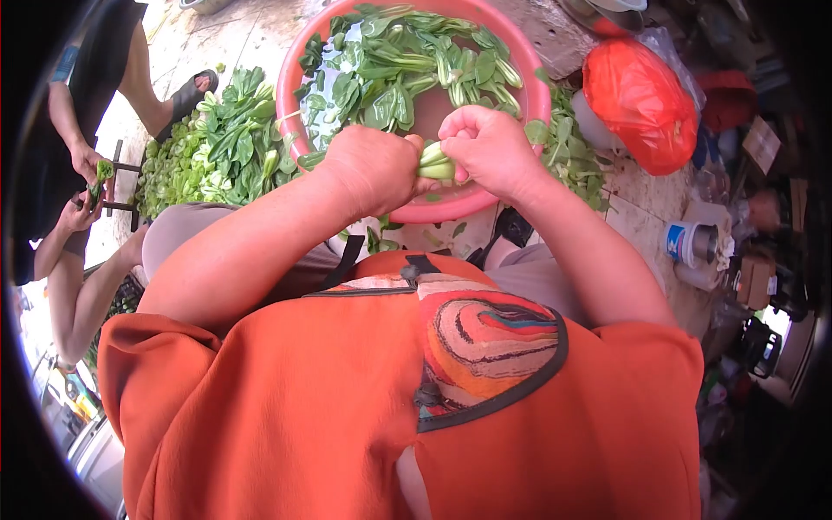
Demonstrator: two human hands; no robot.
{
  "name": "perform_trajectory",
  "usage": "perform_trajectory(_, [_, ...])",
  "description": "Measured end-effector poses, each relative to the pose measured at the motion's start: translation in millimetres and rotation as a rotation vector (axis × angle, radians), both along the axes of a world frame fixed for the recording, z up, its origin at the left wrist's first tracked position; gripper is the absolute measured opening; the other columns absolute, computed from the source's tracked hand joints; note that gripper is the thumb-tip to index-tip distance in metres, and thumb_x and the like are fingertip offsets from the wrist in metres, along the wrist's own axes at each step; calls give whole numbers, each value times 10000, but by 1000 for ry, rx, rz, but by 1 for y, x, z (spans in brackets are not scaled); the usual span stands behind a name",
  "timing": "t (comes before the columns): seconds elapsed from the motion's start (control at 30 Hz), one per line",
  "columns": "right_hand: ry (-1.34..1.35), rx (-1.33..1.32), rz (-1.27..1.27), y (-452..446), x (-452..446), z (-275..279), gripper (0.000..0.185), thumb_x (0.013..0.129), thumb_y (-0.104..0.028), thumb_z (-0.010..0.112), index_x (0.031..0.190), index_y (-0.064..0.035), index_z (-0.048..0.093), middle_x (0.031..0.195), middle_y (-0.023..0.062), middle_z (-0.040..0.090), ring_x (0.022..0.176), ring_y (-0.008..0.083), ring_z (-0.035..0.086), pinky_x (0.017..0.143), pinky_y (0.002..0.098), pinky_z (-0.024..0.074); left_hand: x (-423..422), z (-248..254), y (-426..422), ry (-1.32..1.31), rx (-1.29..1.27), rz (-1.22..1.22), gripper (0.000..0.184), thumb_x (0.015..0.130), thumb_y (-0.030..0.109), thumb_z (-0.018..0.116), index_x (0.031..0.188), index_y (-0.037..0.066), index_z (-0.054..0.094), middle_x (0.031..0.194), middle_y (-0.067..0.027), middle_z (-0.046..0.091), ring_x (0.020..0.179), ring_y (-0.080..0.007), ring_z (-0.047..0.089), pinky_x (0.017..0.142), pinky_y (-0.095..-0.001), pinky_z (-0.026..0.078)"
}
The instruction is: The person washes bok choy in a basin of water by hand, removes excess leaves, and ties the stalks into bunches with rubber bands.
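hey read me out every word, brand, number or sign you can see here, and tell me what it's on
Nothing can be read for certain.
Blue-and-white label on the white tub: too small and blurred.
Pale sticker on the brown box: too small.
Red bag: no lettering I can make out.

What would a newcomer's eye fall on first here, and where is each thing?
Probably the pink tub of greens, top centre. At its near rim, the left hand and right hand grip pale stalks. The red bag, upper right, stands out too.
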State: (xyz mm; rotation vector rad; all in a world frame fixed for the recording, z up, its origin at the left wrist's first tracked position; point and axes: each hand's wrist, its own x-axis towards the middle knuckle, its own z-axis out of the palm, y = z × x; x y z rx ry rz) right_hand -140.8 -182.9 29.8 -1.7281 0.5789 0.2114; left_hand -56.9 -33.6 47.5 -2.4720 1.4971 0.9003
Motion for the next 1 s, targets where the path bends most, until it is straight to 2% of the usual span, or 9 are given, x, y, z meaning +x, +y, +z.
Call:
perform_trajectory(0.03, [17, -130, 48, 2, -1, -2, 100, 765, -42, 630, 859, -13, 645, 742, 42, 626, 589, 102, 587, 498, 242, 450, -1, -4, 0, -9, 21, -6, 582, 889, 617, 457, 1082, 74, 539, 840, -137, 675, 822, -327, 671, 722, -454, 512])
perform_trajectory(0.17, [-132, -270, 84, -5, 0, -24, 115, 769, -35, 609, 880, -12, 629, 741, 44, 612, 576, 110, 578, 504, 258, 459, 8, -12, -2, 56, 7, 11, 611, 884, 640, 445, 1078, 70, 548, 851, -135, 676, 822, -327, 672, 738, -450, 513])
perform_trajectory(0.23, [39, 84, 10, -6, 2, -6, 129, 776, -14, 596, 905, -9, 605, 745, 48, 594, 622, 128, 594, 545, 263, 477, 18, -8, -3, 100, -8, 112, 642, 872, 667, 438, 1068, 67, 553, 840, -140, 675, 818, -326, 672, 731, -449, 516])
perform_trajectory(0.37, [64, 251, -62, -8, 1, 7, 138, 840, 9, 586, 968, -39, 572, 775, 31, 577, 646, 106, 576, 569, 250, 493, 13, -10, -1, -30, -73, 82, 644, 861, 677, 445, 1051, 70, 551, 796, -141, 667, 792, -319, 671, 681, -449, 517])
perform_trajectory(0.43, [9, 550, -329, -15, -1, 2, 187, 823, 17, 595, 987, -60, 553, 832, 54, 595, 699, 154, 609, 640, 280, 514, 10, -16, 0, -54, -103, 106, 621, 866, 664, 451, 1035, 74, 547, 786, -133, 665, 775, -317, 671, 664, -449, 516])
perform_trajectory(0.63, [-142, 681, -461, -20, -4, -5, 239, 791, 29, 607, 993, -50, 507, 811, 60, 586, 656, 176, 627, 610, 257, 511, 7, -24, 4, -97, -188, 45, 505, 890, 582, 483, 992, 90, 531, 746, -113, 659, 703, -308, 669, 603, -443, 513])
perform_trajectory(0.77, [-152, 608, -402, -15, -9, -9, 184, 810, 6, 645, 927, -80, 532, 797, 40, 581, 680, 161, 626, 637, 269, 502, 2, -23, 5, -112, -179, -50, 443, 895, 527, 509, 981, 92, 528, 737, -111, 657, 700, -297, 673, 592, -435, 516])
perform_trajectory(0.83, [-214, 272, -240, -8, -9, -14, 161, 795, 34, 650, 875, -59, 545, 779, 28, 578, 631, 127, 611, 563, 241, 486, 1, -28, 6, -101, -171, -70, 437, 894, 520, 514, 975, 91, 527, 744, -110, 658, 708, -294, 675, 597, -431, 518])
perform_trajectory(1.0, [-95, 37, 15, -8, -6, -9, 133, 756, 71, 618, 796, -38, 554, 712, 7, 562, 578, 107, 593, 496, 230, 471, -4, -29, 7, -84, -151, -97, 398, 888, 478, 536, 950, 86, 529, 765, -106, 664, 725, -282, 679, 613, -422, 525])
